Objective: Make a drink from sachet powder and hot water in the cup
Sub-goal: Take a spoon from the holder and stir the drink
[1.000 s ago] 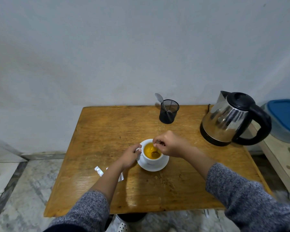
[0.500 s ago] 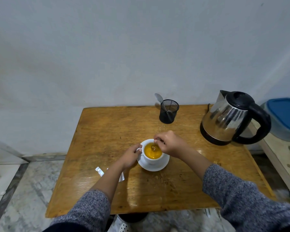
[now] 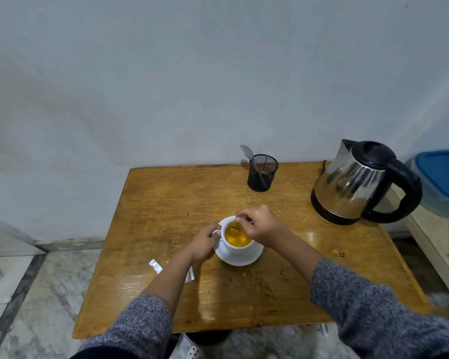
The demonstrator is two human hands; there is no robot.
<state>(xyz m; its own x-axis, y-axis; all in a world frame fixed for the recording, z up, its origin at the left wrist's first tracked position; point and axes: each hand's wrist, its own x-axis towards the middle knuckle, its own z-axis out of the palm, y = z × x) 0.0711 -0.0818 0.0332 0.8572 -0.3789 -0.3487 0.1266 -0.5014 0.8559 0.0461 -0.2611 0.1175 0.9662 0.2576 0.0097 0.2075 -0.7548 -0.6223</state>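
A white cup (image 3: 237, 248) full of orange-yellow liquid stands on a white saucer (image 3: 240, 259) in the middle of the wooden table (image 3: 161, 203). My left hand (image 3: 204, 243) grips the cup's handle on its left side. Just above the cup's far rim, my right hand (image 3: 261, 226) pinches the handle of a spoon (image 3: 235, 230) whose bowl is sunk in the liquid. A torn white sachet (image 3: 156, 265) lies on the table to the left, partly hidden under my left forearm.
A steel electric kettle (image 3: 353, 185) with a black lid and handle stands at the back right. A black mesh holder (image 3: 261, 172) with a spoon in it sits at the back centre. Beyond the right edge is a blue-lidded container (image 3: 441, 182).
The spoon's bowl has moved around inside the cup, from the near right toward the far left. My right hand shifted slightly with it. My left hand has stayed on the handle.
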